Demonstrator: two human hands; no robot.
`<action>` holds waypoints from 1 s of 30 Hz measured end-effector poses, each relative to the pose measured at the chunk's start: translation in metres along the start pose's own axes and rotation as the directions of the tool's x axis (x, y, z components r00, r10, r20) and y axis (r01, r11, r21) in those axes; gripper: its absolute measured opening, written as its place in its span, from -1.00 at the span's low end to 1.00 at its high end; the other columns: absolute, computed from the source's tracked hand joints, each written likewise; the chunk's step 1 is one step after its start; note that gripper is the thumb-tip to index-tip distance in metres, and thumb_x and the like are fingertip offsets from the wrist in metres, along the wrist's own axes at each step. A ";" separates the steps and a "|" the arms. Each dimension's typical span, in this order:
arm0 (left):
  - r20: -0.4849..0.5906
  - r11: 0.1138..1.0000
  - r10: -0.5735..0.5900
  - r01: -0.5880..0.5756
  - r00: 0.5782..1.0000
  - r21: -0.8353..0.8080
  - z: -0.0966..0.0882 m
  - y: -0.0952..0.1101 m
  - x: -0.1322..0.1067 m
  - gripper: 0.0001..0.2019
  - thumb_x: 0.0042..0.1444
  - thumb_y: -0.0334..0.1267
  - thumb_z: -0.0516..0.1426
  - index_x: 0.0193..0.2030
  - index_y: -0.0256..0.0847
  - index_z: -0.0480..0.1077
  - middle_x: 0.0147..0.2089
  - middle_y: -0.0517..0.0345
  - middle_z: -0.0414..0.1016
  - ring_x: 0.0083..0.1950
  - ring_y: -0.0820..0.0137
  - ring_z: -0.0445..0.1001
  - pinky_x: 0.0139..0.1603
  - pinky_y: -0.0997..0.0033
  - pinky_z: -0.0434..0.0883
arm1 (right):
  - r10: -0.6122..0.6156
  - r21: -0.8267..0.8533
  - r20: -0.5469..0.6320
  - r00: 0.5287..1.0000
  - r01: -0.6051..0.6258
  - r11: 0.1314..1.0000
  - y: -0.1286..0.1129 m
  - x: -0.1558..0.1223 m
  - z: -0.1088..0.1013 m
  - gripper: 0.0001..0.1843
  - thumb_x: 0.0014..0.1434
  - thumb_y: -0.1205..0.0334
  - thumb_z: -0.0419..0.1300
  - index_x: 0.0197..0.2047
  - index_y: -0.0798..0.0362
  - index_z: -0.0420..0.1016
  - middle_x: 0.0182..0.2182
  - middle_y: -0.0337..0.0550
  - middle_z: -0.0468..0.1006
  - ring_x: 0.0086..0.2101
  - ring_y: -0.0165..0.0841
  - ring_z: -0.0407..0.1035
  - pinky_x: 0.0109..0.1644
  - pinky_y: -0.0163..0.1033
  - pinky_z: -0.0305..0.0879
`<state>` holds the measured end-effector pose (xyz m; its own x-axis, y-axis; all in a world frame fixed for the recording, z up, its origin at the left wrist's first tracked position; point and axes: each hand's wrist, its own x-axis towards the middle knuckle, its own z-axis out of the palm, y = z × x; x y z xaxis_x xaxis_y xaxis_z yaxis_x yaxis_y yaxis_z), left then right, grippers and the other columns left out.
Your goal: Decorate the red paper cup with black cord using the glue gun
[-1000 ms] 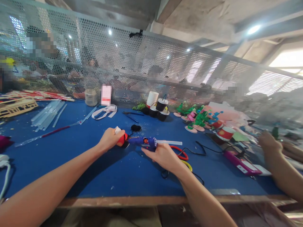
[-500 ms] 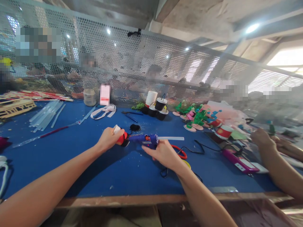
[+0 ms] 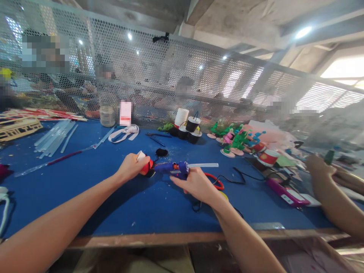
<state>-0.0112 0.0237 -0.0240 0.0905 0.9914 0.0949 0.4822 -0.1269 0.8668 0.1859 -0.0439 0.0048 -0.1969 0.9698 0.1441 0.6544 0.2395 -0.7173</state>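
Currently, left hand (image 3: pixel 131 167): fingers are gripping a red-and-black cup (image 3: pixel 147 166), hiding part of it. Right hand (image 3: pixel 197 184): fingers are gripping a purple glue gun (image 3: pixel 167 167), concealing its handle. Over the tabletop (image 3: pixel 159 212), the gun is pointing at the cup; contact is proving indistinct.

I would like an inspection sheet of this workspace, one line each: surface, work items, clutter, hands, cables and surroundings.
Surface: blue tabletop, scattered pale specks.
Work items: blue glue gun, nozzle end close to red-and-black cup; contact unclear.
Clutter: translucent glue sticks, white ribbon, black cups.
Hands: left hand grips the red-and-black cup; right hand holds the blue glue gun.
Cables: black cable near magenta power strip.
Surroundings: perforated screen behind; co-worker's hand at right.
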 end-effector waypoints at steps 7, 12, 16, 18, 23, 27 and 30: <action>0.023 0.999 0.043 -0.043 0.999 -0.008 -0.001 0.000 -0.002 -0.64 -0.17 0.00 0.04 -0.74 -0.22 0.11 -0.72 0.32 0.03 -0.62 0.54 0.03 -0.59 0.52 0.00 | 0.036 0.029 -0.045 0.998 -0.035 0.999 0.000 0.001 -0.001 -0.72 -0.06 0.20 0.13 -0.72 0.02 0.22 -0.86 -0.34 0.24 -0.77 -0.46 0.17 -0.65 -0.35 0.14; 0.037 0.994 0.106 -0.106 0.994 0.006 -0.001 0.001 -0.005 -0.60 -0.14 0.03 0.01 -0.75 -0.22 0.07 -0.70 0.32 -0.03 -0.61 0.57 -0.02 -0.60 0.53 -0.04 | 0.041 0.023 -0.087 0.995 -0.039 0.999 0.003 0.003 -0.003 -0.74 -0.05 0.17 0.12 -0.68 0.03 0.25 -0.87 -0.36 0.22 -0.79 -0.49 0.15 -0.68 -0.38 0.11; 0.046 0.992 0.126 -0.125 0.991 -0.007 -0.002 0.003 -0.007 -0.59 -0.15 0.05 0.01 -0.75 -0.23 0.09 -0.70 0.32 -0.05 -0.61 0.58 -0.05 -0.61 0.53 -0.07 | 0.042 -0.016 -0.113 0.993 -0.044 0.999 0.006 0.004 -0.005 -0.73 -0.03 0.14 0.11 -0.67 0.06 0.28 -0.86 -0.35 0.23 -0.78 -0.50 0.16 -0.68 -0.40 0.10; 0.042 0.991 0.134 -0.134 0.990 -0.010 -0.002 0.004 -0.007 -0.59 -0.15 0.05 0.01 -0.75 -0.22 0.06 -0.70 0.32 -0.06 -0.61 0.58 -0.06 -0.62 0.53 -0.08 | 0.043 -0.026 -0.111 0.993 -0.046 0.999 0.007 0.002 -0.006 -0.71 -0.03 0.14 0.10 -0.68 0.07 0.29 -0.86 -0.33 0.24 -0.77 -0.50 0.18 -0.67 -0.40 0.11; 0.028 0.985 0.168 -0.167 0.985 -0.042 -0.003 0.008 -0.010 -0.60 -0.15 0.00 0.02 -0.76 -0.20 -0.02 -0.71 0.33 -0.10 -0.62 0.60 -0.09 -0.63 0.54 -0.12 | 0.035 0.025 -0.070 0.997 -0.033 0.999 0.006 -0.001 -0.008 -0.75 -0.03 0.12 0.11 -0.61 0.09 0.35 -0.81 -0.31 0.30 -0.76 -0.50 0.20 -0.67 -0.41 0.12; 0.027 0.983 0.172 -0.170 0.985 -0.075 -0.003 0.011 -0.012 -0.59 -0.16 0.00 0.04 -0.77 -0.21 0.00 -0.72 0.34 -0.09 -0.63 0.61 -0.09 -0.64 0.54 -0.11 | 0.058 0.013 -0.101 0.993 -0.057 0.998 0.005 0.001 -0.010 -0.74 -0.03 0.14 0.11 -0.64 0.09 0.32 -0.84 -0.32 0.27 -0.76 -0.51 0.18 -0.68 -0.42 0.11; 0.026 0.982 0.180 -0.178 0.983 -0.069 -0.003 0.012 -0.013 -0.59 -0.17 0.01 0.04 -0.77 -0.22 0.01 -0.72 0.34 -0.08 -0.63 0.62 -0.09 -0.64 0.55 -0.11 | 0.070 0.030 -0.104 0.992 -0.068 0.997 0.006 0.001 -0.011 -0.72 -0.03 0.13 0.11 -0.66 0.09 0.30 -0.85 -0.34 0.25 -0.78 -0.52 0.15 -0.68 -0.42 0.10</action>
<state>-0.0089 0.0092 -0.0134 0.1982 0.9511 0.2370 0.3966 -0.2989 0.8679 0.1975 -0.0408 0.0079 -0.0735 0.9838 0.1634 0.6440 0.1719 -0.7455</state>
